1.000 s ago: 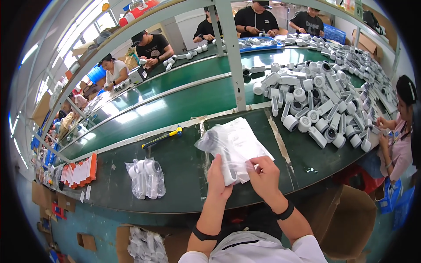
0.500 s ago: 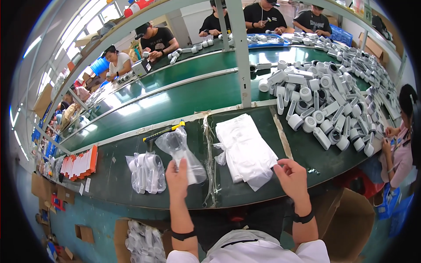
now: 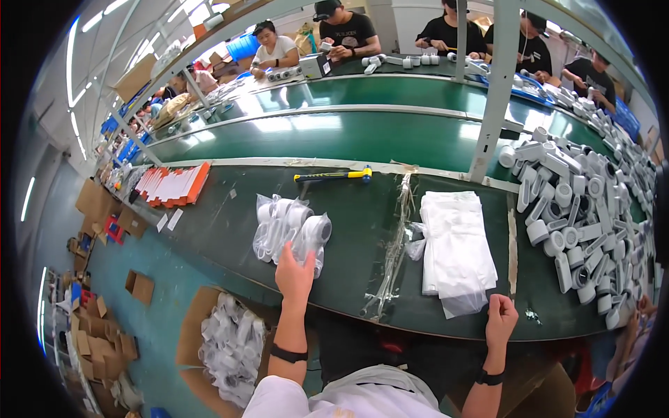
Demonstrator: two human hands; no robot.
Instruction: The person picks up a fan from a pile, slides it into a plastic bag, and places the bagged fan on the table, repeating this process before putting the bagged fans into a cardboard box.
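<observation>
My left hand (image 3: 295, 273) reaches the near side of a row of bagged white devices (image 3: 282, 221), each with a round head and a handle. Its thumb and fingers are apart, touching the clear plastic of the rightmost one. At the right, my right hand (image 3: 501, 319) is closed, fingers curled together beside the near right corner of a stack of white plastic bags (image 3: 456, 244). What its fingers hold, if anything, is hidden. Beyond the bagged row lies a yellow and black hammer-like tool (image 3: 334, 175).
Loose white and grey devices (image 3: 578, 216) form a large pile at the right. Orange-edged white cards (image 3: 174, 184) stand at the left. A carton (image 3: 188, 334) of bagged pieces is below the bench edge. A metal post (image 3: 493, 97) rises behind the bags. Several people work across the green belt (image 3: 313, 143).
My left hand has brought a bagged device to the row and laid it at the right end, its fingers spreading. My right hand remains near the bag stack's corner. The view has swung left.
</observation>
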